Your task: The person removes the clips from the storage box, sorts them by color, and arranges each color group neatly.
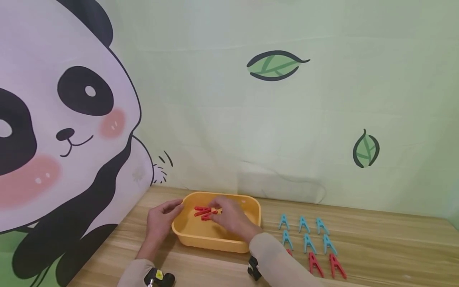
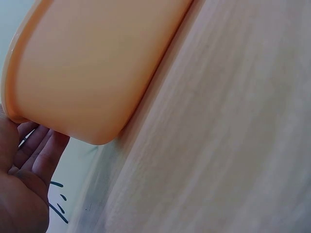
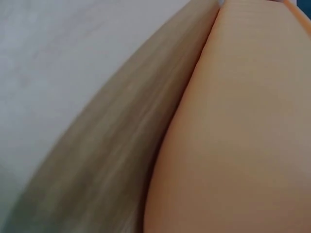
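A yellow plastic basin (image 1: pixel 211 242) stands on the table with a few red clothespins (image 1: pixel 203 209) lying in it. My left hand (image 1: pixel 160 223) holds the basin's left end by the rim; in the left wrist view its fingers (image 2: pixel 49 156) lie behind the outer wall of the basin (image 2: pixel 82 73). Inside the basin, my right hand (image 1: pixel 231 215) reaches down over the front right side, thumb and fingers beside the red clothespins. I cannot tell whether it pinches one. The right wrist view has only the basin's outer wall (image 3: pixel 233 136), with that hand hidden.
Right of the basin, several blue clothespins (image 1: pixel 307 243) stand in two rows on the wooden table (image 1: pixel 387 247). In front of them is a row of red clothespins (image 1: pixel 336 266), one partly hidden by my right sleeve (image 1: pixel 277 259). A panda-printed cloth (image 1: pixel 215 131) hangs behind.
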Demonstrator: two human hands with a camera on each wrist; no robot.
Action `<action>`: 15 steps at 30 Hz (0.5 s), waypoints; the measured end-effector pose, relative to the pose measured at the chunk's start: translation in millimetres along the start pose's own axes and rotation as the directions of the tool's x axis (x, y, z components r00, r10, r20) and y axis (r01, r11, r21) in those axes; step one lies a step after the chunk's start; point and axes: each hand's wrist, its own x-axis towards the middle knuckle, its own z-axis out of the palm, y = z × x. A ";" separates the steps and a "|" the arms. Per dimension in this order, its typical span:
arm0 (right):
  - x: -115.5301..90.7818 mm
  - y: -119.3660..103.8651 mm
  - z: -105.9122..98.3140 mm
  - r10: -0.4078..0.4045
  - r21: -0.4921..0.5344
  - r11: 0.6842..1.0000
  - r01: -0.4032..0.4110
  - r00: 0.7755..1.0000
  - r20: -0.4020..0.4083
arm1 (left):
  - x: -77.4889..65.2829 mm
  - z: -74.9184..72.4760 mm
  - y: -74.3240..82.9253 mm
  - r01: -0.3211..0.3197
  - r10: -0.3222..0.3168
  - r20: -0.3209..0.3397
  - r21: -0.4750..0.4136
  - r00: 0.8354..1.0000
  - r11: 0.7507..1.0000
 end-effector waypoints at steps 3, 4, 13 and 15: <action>2.2 1.0 1.7 0.015 -0.041 0.999 -0.014 1.000 0.019 | -0.1 -0.3 0.1 0.004 -0.004 -0.001 0.000 1.000 1.000; 2.6 1.6 2.5 0.006 -0.060 0.998 -0.004 1.000 0.024 | -0.1 -0.2 0.1 0.003 -0.003 -0.001 -0.002 1.000 1.000; 4.1 1.9 8.4 -0.043 -0.191 0.980 0.059 0.995 0.086 | -0.1 -0.5 0.7 -0.003 0.003 -0.008 -0.009 1.000 1.000; 3.7 1.2 8.2 -0.020 -0.206 0.978 0.040 0.995 0.099 | -0.1 -0.3 0.7 0.000 0.000 -0.008 -0.004 1.000 1.000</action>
